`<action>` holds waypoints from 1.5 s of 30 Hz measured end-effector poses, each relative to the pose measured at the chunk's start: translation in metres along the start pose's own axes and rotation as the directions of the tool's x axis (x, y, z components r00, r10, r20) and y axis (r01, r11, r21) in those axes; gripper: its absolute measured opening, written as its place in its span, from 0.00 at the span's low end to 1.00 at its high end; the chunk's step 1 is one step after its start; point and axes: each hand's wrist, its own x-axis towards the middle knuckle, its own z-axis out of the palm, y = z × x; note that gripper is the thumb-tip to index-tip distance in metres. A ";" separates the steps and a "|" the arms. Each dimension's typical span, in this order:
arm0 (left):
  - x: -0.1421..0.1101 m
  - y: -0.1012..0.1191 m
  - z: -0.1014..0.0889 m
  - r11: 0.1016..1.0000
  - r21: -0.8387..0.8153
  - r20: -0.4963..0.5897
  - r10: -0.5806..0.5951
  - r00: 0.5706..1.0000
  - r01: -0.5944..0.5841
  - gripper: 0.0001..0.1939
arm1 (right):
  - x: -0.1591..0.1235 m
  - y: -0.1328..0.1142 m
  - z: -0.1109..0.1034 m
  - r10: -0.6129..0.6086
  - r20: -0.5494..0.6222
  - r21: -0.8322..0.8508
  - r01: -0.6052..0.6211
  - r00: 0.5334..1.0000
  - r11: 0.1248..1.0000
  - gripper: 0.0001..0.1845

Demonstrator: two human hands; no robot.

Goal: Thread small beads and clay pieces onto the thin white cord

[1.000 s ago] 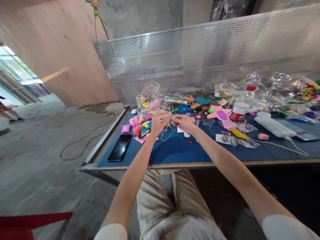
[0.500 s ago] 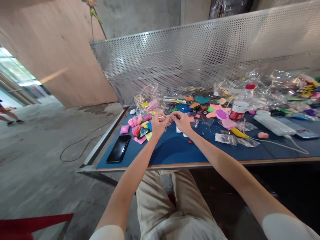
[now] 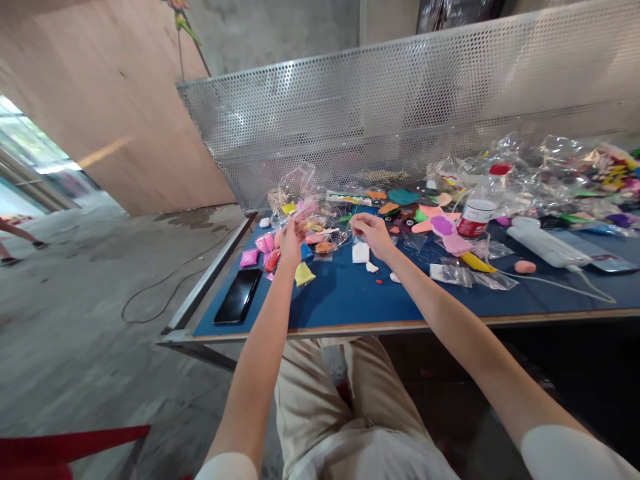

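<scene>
My left hand (image 3: pixel 290 243) is closed, its fingers up against crumpled clear plastic (image 3: pixel 300 183) and colourful packets; what it grips is too small to make out. Apart from it, my right hand (image 3: pixel 373 235) is raised over the table with thumb and fingers pinched together, and anything between them is too fine to name. Just below the right hand lies a white clay block (image 3: pixel 360 253), with a small white lump (image 3: pixel 371 267) in front. A yellow packet (image 3: pixel 304 274) lies by my left wrist, and pink packets (image 3: pixel 249 259) lie left of it.
A black phone (image 3: pixel 237 297) lies at the blue table's left edge. To the right stand a red-capped bottle (image 3: pixel 476 213) and a white device (image 3: pixel 545 247) with a cable. Clear wrappers and coloured clay pieces spread along the perforated metal panel (image 3: pixel 350 127).
My hands were together at the middle and are now apart. The left moved left toward the plastic, the right slightly right. The white block and yellow packet show more fully.
</scene>
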 end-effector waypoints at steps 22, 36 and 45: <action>-0.032 0.012 0.005 0.138 0.496 0.719 0.488 0.494 -0.858 0.27 | -0.002 0.009 0.006 0.028 0.044 -0.300 -0.013 0.999 0.954 0.15; -0.024 0.031 0.005 0.851 0.262 0.544 0.260 0.798 -0.456 0.21 | -0.017 0.011 0.025 -0.163 0.185 -0.484 0.234 0.969 0.843 0.06; -0.031 0.032 0.011 0.787 0.272 0.492 0.381 0.783 -0.554 0.15 | -0.022 0.003 0.027 -0.247 0.180 -0.504 0.305 0.952 0.808 0.07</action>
